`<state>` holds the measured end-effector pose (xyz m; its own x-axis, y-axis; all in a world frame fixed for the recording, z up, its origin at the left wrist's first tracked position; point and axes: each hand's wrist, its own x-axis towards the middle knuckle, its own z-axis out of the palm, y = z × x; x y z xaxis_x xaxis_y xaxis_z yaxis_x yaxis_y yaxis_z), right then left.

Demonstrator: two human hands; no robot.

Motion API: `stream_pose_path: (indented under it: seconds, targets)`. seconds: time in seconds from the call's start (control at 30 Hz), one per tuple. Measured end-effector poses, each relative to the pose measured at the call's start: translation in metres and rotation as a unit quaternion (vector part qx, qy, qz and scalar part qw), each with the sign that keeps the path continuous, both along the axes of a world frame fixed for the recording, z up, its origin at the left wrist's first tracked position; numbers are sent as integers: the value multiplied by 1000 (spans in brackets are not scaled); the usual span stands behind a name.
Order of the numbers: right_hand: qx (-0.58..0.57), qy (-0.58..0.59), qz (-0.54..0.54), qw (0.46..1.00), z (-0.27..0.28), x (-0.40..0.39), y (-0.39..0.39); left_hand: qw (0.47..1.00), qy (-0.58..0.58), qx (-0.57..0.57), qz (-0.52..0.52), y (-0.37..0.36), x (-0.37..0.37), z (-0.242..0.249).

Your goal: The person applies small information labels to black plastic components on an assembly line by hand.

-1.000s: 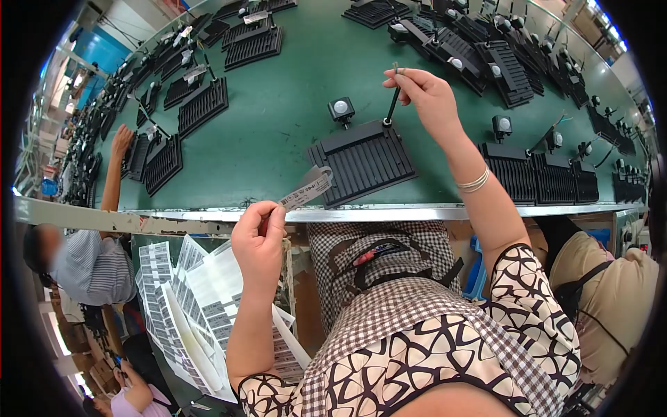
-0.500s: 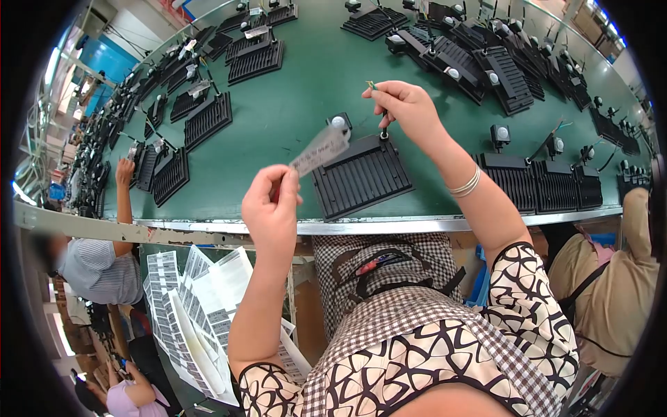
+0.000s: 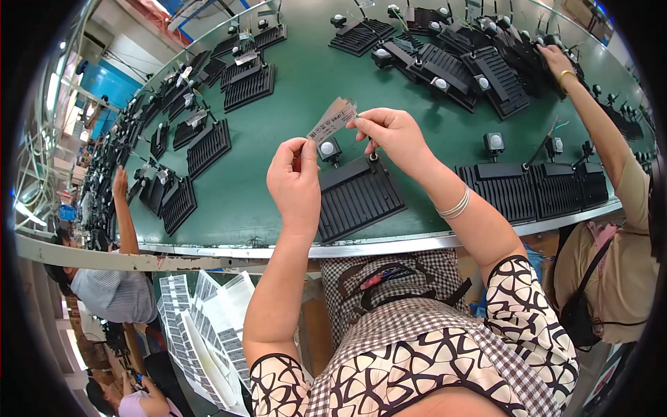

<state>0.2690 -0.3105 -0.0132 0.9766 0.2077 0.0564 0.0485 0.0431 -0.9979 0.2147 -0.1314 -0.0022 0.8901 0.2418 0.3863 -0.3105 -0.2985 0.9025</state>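
A small clear label with dark print (image 3: 335, 120) is stretched between my two hands above the green table. My left hand (image 3: 295, 177) pinches its lower left end. The fingers of my right hand (image 3: 390, 137) are pressed together at its right end, beside thin wire ends. Just below, a black finned lamp housing (image 3: 361, 198) lies flat near the table edge. Its white-domed sensor (image 3: 328, 150) stands up at the back left, close to my left fingertips. A short cable rises from the housing toward my right hand, which partly hides it.
More finned housings (image 3: 497, 191) stand to the right, with others piled at the back right (image 3: 445, 69) and along the left (image 3: 208, 147). A co-worker's hand (image 3: 556, 59) reaches into the right pile. Printed label sheets (image 3: 201, 333) hang below the table edge (image 3: 278, 251).
My hands have come together, and the label now spans both. The view has shifted slightly. A co-worker's arm on the right now stretches over the back pile.
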Motion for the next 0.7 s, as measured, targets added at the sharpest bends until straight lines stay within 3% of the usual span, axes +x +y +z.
stream_pose_path:
  seconds: [0.23, 0.43, 0.7]
  targets:
    - [8, 22, -14, 1000, 4, -5, -1, 998, 46, 39, -9, -3, 4, -11]
    - [27, 4, 14, 1000, -25, 2, -11, 995, 59, 75, -24, -9, 9, -20]
    - [-28, -8, 31, 999, -39, -17, -30, 983, 43, 174, -34, -11, 12, -37]
